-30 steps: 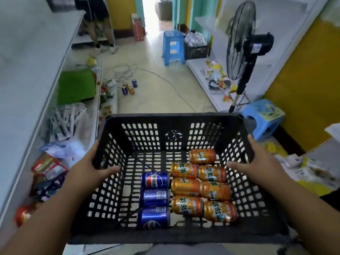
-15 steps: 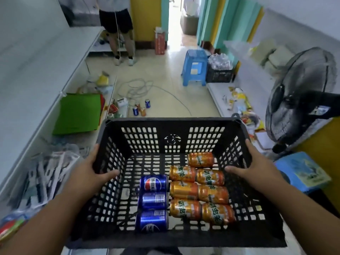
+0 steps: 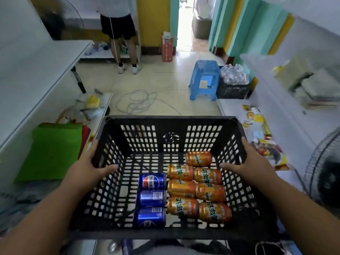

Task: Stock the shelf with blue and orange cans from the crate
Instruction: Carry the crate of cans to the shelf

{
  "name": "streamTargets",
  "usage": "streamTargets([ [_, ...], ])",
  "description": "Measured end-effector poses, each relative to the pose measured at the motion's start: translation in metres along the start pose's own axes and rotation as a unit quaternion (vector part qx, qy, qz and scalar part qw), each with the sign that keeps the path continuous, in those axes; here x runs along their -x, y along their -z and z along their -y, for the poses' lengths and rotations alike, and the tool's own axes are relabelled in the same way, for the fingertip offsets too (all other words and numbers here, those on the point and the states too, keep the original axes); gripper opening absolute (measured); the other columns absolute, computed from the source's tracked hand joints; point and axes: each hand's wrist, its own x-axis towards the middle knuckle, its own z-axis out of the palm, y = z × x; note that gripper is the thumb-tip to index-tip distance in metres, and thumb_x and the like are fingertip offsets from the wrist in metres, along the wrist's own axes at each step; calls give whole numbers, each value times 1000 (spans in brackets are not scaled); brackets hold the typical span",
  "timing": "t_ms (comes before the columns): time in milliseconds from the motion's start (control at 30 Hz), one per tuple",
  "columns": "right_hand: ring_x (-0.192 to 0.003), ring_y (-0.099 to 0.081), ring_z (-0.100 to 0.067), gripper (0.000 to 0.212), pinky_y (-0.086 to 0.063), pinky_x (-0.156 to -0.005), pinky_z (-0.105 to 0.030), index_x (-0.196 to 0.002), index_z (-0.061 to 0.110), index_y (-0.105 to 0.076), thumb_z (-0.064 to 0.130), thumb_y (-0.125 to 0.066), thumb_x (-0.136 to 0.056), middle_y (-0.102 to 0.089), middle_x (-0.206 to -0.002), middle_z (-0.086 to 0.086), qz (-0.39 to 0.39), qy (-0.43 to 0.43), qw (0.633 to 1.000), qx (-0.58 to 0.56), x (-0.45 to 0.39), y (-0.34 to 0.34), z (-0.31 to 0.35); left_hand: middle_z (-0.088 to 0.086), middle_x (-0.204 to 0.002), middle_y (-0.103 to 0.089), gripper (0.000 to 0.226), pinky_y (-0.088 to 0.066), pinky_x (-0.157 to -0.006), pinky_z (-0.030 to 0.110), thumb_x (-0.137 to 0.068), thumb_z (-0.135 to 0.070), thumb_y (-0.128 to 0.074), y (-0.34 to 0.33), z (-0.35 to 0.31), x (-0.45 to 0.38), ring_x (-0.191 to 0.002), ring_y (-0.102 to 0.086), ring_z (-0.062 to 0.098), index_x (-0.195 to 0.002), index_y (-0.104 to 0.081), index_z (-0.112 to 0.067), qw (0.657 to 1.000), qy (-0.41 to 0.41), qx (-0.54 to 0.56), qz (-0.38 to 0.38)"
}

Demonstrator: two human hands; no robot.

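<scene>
Cans fill the right and middle of the crate's floor, all lying on their sides. From the head camera, the black lattice crate (image 3: 171,138) is carried in front of the body, its far wall facing down a tiled aisle. The left hand (image 3: 88,170) is clamped over the left rim, thumb hooked inside against the wall; the right hand (image 3: 248,166) grips the right rim the same way — the two hands well apart, one on each side.

Inside, three blue cans (image 3: 151,199) lie in a single column, touching end to side. Just beside them on the right, seven orange cans (image 3: 197,188) lie in three pairs with one more alone at the far end. The left part of the crate floor is bare.

No can has left the crate, so stocking has not begun; this looks like the carrying step. White shelves run along both sides of the aisle — the left shelf (image 3: 36,74) has a mostly bare top, the right shelf (image 3: 287,111) is cluttered with packets. Which one is meant I cannot tell. The next move likely calls for setting the crate down level at a shelf, so that a hand is freed to lift cans out.

Another person (image 3: 119,24) stands at the far end, beyond a blue stool (image 3: 205,80).
</scene>
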Motion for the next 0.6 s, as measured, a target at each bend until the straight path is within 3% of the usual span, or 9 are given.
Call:
streamTargets([
  [233, -136, -44, -28, 125, -38, -107, -42, -157, 31, -9, 63, -81, -61, -39, -155, -3, 33, 57, 997, 28, -175, 35, 61, -1, -142, -57, 114, -47, -93, 41, -64, -58, -84, -10, -58, -113, -124, -58, 28, -152, -13, -54, 997, 59, 16, -39],
  [467, -130, -50, -28, 117, -40, -104, -39, -156, 29, -14, 52, -84, -65, -46, -149, -3, 56, 109, 992, 43, -325, 28, 136, -3, -132, -65, 115, -48, -87, 35, -65, -55, -86, -13, -85, -233, -115, -63, 23, -154, -14, -50, 990, 109, 63, -68],
  [600, -130, -50, -29, 124, -40, -106, -43, -156, 33, -6, 61, -82, -62, -45, -151, -3, 88, 125, 986, 63, -407, 24, 182, -5, -135, -63, 114, -49, -96, 38, -66, -52, -86, -11, -97, -280, -117, -62, 22, -153, -11, -53, 980, 146, 84, -103],
])
